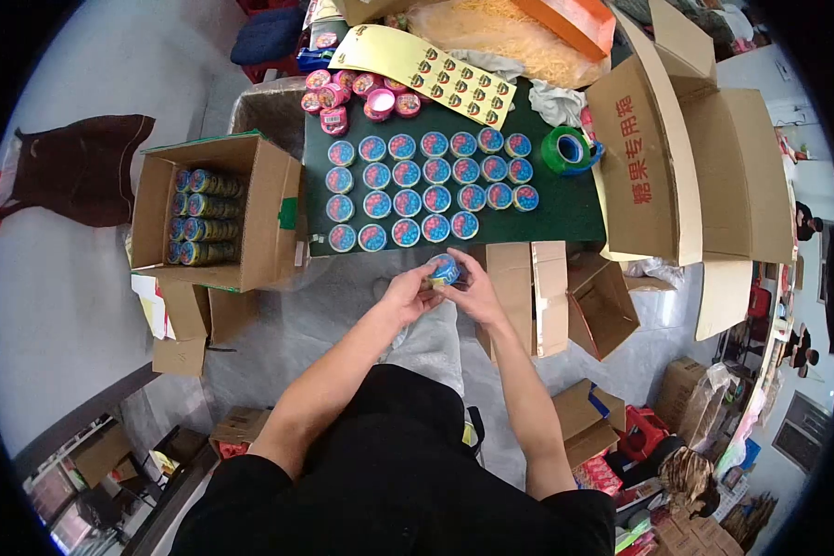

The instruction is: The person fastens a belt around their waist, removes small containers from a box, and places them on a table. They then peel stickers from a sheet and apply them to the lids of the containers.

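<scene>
Between my two hands, just off the front edge of the green-topped table (547,222), is a small round tub (445,270) with a blue label. The fingers of my left hand (410,294) close on its left side. My right hand (475,295) grips it from the right, fingers curled around the rim. Ahead of my hands, several round tubs (406,203) with blue and red lids stand in rows on the table. Behind those rows sits a cluster of pink tubs (334,93), and a sheet of round stickers (456,86) lies partly over them.
An open carton (273,218) at the left holds stacked tubs (208,207). Green tape (565,150) lies at the table's right, beside a tall open carton (644,153) with red writing. More open boxes (602,306) stand on the floor at right. A person (686,477) is at lower right.
</scene>
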Tool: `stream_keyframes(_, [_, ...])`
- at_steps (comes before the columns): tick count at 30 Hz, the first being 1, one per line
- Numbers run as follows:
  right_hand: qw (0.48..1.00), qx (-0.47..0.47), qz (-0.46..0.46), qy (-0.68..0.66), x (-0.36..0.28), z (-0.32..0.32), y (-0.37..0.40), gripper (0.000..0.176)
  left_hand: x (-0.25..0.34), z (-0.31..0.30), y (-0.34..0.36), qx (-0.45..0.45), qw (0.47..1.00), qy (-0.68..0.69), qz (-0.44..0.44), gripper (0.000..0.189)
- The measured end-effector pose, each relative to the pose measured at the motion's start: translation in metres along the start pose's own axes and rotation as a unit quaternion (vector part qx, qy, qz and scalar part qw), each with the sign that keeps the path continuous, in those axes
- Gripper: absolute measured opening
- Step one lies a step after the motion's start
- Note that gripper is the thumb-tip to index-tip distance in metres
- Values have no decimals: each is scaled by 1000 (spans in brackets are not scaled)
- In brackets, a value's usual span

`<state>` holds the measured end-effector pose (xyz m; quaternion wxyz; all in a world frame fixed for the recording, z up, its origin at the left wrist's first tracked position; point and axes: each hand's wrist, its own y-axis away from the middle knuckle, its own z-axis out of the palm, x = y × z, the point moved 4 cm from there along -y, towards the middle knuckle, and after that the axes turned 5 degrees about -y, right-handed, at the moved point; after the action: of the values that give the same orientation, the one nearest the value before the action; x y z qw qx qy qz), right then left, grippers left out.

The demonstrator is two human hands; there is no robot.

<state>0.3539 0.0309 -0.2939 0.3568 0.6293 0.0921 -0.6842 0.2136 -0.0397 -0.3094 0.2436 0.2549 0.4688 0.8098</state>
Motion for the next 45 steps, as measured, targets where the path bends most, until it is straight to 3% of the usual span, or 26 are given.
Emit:
stream_keyframes(3, [995, 12, 80, -58, 17, -20, 3, 65, -4, 13, -1, 8, 998, -48, -37, 28])
stream_keyframes(7, [967, -7, 113, -226, 11, -28, 12, 58, -8, 25, -7, -22, 996, -77, -31, 38])
stream_keyframes(10, [947, 29, 159, -278, -2, -32, 19, 57, -7, 39, -5, -1, 992, -127, -11, 48])
stream_keyframes(13, [958, 80, 166, -219, 14, -53, 14, 58, 1, 54, 1, 54, 987, -152, 2, 58])
stream_keyframes(16, [937, 292, 104, -159, 48, -108, -12, 59, 10, 52, 8, 96, 980, -176, 3, 60])
stream_keyframes(19, [932, 347, 23, -100, 76, -152, -50, 48, -3, 20, -10, 5, 990, -138, -2, 54])
stream_keyframes(21, [938, 340, -37, 58, 93, -165, -76, 53, -8, 1, -12, 42, 992, -117, -14, 45])
stream_keyframes(22, [940, 317, 23, 124, 91, -163, -82, 57, -14, -12, -19, 59, 991, -116, -11, 43])
stream_keyframes(23, [926, 299, 80, 218, 80, -160, -84, 56, -18, -22, -22, 76, 991, -114, -8, 41])
stream_keyframes(25, [848, 339, 3, 408, 55, -141, -77, 54, -22, -31, -16, 99, 989, -108, -2, 37])
stream_keyframes(27, [877, 372, -33, 303, 8, -119, -64, 47, -19, -38, -13, 100, 989, -110, -4, 36])
stream_keyframes(28, [911, 324, -59, 249, -32, -109, -51, 39, -20, -42, -13, 92, 991, -101, -3, 36])
stream_keyframes(30, [926, 249, -181, 219, -157, -93, 2, 18, -23, -75, -31, 34, 996, -85, -5, 35])
stream_keyframes(31, [902, 282, -223, 239, -227, -95, 35, 9, -27, -93, -47, -11, 997, -74, -9, 35])
stream_keyframes(32, [825, 290, -358, 327, -277, -119, 60, 14, -19, -82, -37, 32, 996, -83, -14, 35])
stream_keyframes(33, [829, 374, -342, 235, -306, -156, 81, 8, -11, -74, -23, 79, 993, -91, -16, 36])
stream_keyframes(35, [717, 490, -393, 303, -406, -221, 104, 10, -11, -96, -45, 99, 993, -50, -33, 36])
stream_keyframes(36, [693, 525, -378, 318, -445, -263, 98, 14, -7, -103, -52, 99, 993, -50, -40, 38])
stream_keyframes(38, [699, 554, -305, 334, -483, -363, 66, 21, 5, -87, -57, 133, 987, -81, -40, 40])
stream_keyframes(40, [732, 536, -207, 365, -459, -479, 10, 32, 17, -68, -63, 154, 984, -80, -43, 48])
stream_keyframes(42, [766, 487, -52, 417, -388, -585, -52, 43, 31, -44, -68, 140, 984, -106, -23, 45])
stream_keyframes(45, [768, 315, 185, 526, -256, -688, -121, 54, 51, -16, -83, 135, 985, -103, -9, 39])
